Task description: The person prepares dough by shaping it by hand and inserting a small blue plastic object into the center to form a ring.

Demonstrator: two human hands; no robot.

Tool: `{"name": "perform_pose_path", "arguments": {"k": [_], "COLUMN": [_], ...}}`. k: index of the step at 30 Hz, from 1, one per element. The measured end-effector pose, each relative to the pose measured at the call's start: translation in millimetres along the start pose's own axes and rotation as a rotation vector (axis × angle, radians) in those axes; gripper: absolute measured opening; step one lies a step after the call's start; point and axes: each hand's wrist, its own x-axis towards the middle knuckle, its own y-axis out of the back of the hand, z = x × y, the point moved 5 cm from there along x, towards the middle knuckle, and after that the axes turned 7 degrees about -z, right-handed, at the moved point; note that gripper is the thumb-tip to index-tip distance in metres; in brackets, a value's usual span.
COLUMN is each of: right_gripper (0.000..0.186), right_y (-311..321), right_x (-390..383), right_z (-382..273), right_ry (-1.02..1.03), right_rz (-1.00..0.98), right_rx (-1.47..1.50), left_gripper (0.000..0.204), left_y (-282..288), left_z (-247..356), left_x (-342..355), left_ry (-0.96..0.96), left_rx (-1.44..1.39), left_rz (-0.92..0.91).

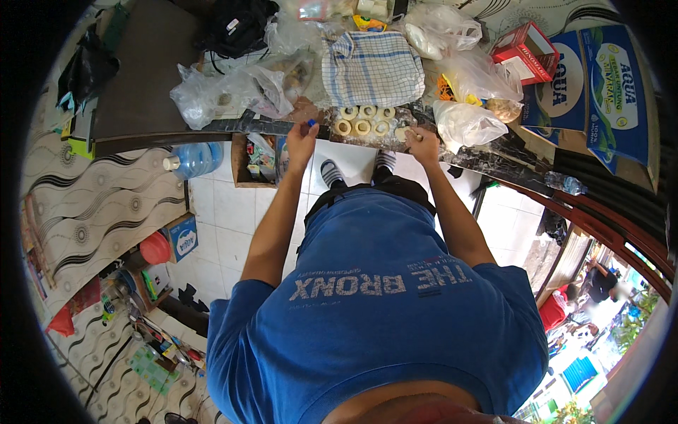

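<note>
My left hand is closed at the near edge of the worktop, with a small blue cap between its fingertips. To the right of it, several pale dough rings lie in two rows on a floured dark board. My right hand is at the board's right end, its fingers drawn together on a pale round dough piece. How firmly they grip it is too small to tell. A blue-checked white cloth is spread just behind the rings.
Clear plastic bags crowd the left of the worktop. More bags, a red box and blue cartons stand at the right. Below the worktop are a large water bottle and a filled wooden box. People are outside at the lower right.
</note>
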Motion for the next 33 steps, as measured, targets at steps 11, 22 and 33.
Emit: {"name": "perform_pose_path", "arguments": {"k": [11,22,33], "right_gripper": [0.025,0.017,0.02], "right_y": [13.6,12.6,34.9], "right_x": [-19.4,-31.4,-57.3], "right_z": [0.8,-41.8,-163.7], "right_ry": [-0.25,-0.361,0.157], "right_rz": [0.009,0.033,-0.243], "right_rx": [0.614,1.075,0.977], "left_gripper": [0.038,0.053,0.049], "left_y": [-15.6,6.2,-88.5], "left_z": [18.2,18.2,218.1], "left_x": [52.6,41.3,-81.8], "left_ry": [-0.431,-0.419,-0.245], "left_rx": [0.49,0.634,-0.439], "left_rz": [0.025,0.066,-0.784]}}
